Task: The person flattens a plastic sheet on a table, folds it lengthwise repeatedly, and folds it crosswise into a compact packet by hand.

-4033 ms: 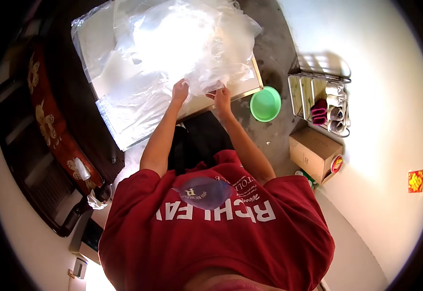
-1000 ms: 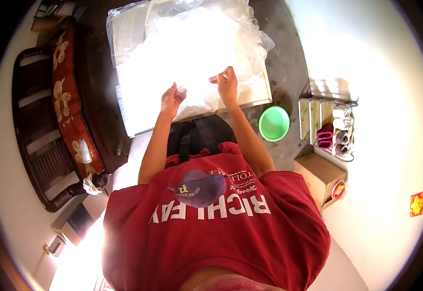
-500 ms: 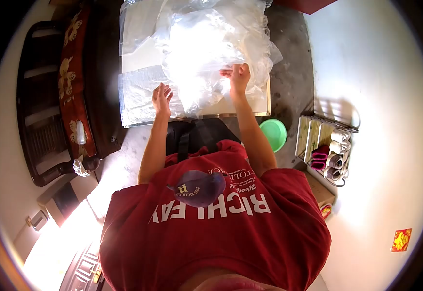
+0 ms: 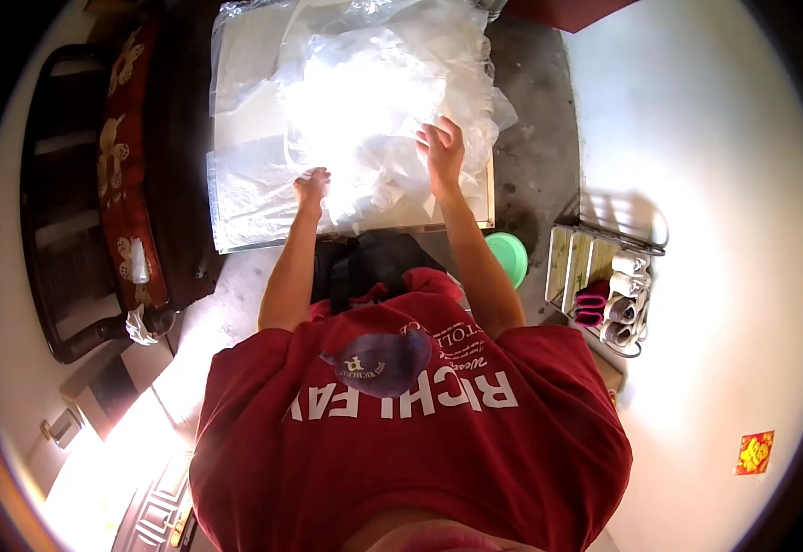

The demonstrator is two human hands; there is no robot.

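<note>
Crumpled clear plastic film (image 4: 392, 166) lies heaped over a pale table (image 4: 245, 124), its middle washed out by glare. My left hand (image 4: 311, 187) is at the near part of the film, fingers drawn together; what they hold, if anything, is too small to make out. Farther right, my right hand (image 4: 442, 155) is over the heap with its fingers apart and curved, and nothing shows in its grasp. Flatter plastic sheeting (image 4: 254, 202) covers the table's near left corner.
A green basin (image 4: 508, 259) stands on the floor by the table's near right corner. To the right is a rack (image 4: 571, 267) with several shoes. A dark wooden bench (image 4: 63, 207) with a red cushion (image 4: 113, 156) is on the left.
The fingers of my left hand have drawn together, and the hand sits slightly lower in view. My right hand's fingers have spread apart. The table and surroundings have shifted left in view.
</note>
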